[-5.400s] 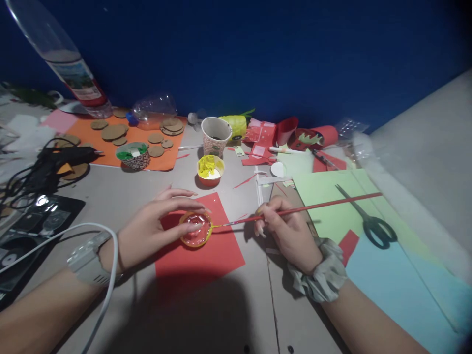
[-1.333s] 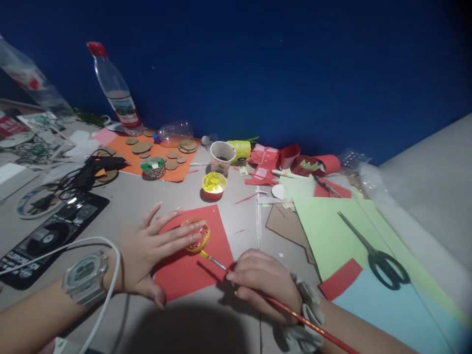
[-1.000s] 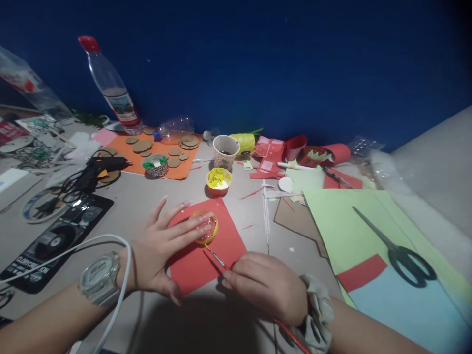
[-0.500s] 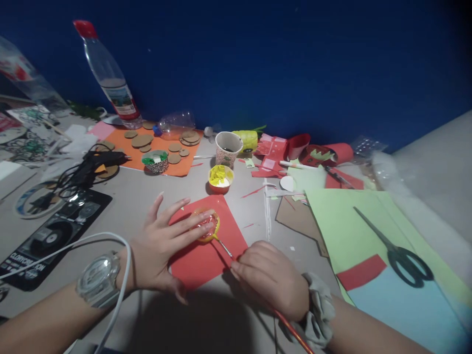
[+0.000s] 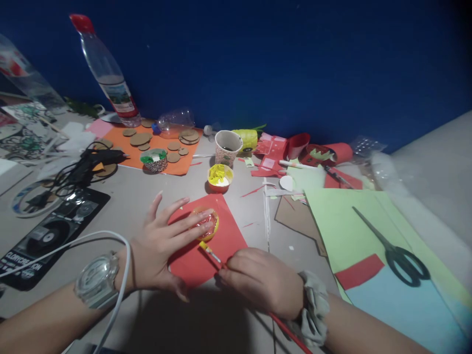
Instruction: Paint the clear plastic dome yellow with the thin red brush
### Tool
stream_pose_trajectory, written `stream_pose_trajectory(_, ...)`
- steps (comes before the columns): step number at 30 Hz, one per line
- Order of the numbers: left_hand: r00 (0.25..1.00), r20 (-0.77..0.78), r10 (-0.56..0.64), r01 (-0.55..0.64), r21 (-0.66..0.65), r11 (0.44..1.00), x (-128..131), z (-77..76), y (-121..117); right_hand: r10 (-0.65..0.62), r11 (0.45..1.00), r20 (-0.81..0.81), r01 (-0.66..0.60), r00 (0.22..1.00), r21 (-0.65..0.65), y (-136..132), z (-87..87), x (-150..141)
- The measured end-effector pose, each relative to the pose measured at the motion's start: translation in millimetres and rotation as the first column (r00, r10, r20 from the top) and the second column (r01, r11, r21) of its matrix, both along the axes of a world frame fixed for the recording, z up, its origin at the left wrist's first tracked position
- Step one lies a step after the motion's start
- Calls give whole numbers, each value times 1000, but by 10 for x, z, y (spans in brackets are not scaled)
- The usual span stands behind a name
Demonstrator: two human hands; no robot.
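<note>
"So, where is the clear round piece point(image 5: 213, 233) sitting?"

"It's lying on the red sheet point(image 5: 229, 238), toward that sheet's far edge. Sheet is lying mid-worktop point(image 5: 129, 196), well clear of the far edge."

"Hands?"

"Left hand point(image 5: 158, 250) is splaying wide, fingers nearly straight, two lying across the piece; can't tell how hard they're pressing. Right hand point(image 5: 263, 280) is curling closed round the brush point(image 5: 289, 332), gripping low near the ferrule. Yellow bristles point(image 5: 202, 245) are sitting just beside the rim's near side; contact unclear."

"Reads as coating the rim yellow. Doing it well means?"

"My take: pinning the piece lightly, fingertips inside the ring, off wet paint. Laying bristles along the rim, not poking. Turning the sheet instead of twisting the wrist. Wiping excess on the paint cup point(image 5: 220, 188), which is standing just beyond the sheet's far right corner. Minding the white cable point(image 5: 127, 268) that's crossing the left wrist."
</note>
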State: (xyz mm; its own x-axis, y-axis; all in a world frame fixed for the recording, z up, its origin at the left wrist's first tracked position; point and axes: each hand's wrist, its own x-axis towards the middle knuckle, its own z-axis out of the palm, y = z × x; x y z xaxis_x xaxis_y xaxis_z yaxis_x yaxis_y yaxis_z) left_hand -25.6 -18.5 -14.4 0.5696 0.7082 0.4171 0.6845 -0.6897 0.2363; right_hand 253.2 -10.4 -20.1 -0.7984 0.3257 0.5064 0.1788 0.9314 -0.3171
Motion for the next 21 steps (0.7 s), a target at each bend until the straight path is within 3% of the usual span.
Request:
stream_pose_trajectory(4,1000,-12,0,0,-18,1000,-2,7,3,-143,986,-76,135,987,-94,13,20,2)
stream_pose_trajectory(8,1000,-22,-15,14,-9,1000,-15,3,7,33,999,10,-33,999,-35,25,13,-2)
stream_pose_trajectory(9,999,-30,-14,14,-9,1000,-20,0,9,27,999,-2,-27,1000,-34,25,6,-1)
stream_pose_trajectory(13,998,-53,-21,21,0,1000,-33,-15,15,-149,982,-69,140,986,-129,16,-23,20)
stream_pose_trajectory(18,999,-28,-27,27,16,999,-33,-35,20,71,995,61,-66,996,-77,29,1,14)
stream_pose_trajectory(21,999,-27,-26,26,11,1000,-31,-39,23,26,995,-3,-26,1000,-98,34,2,8)
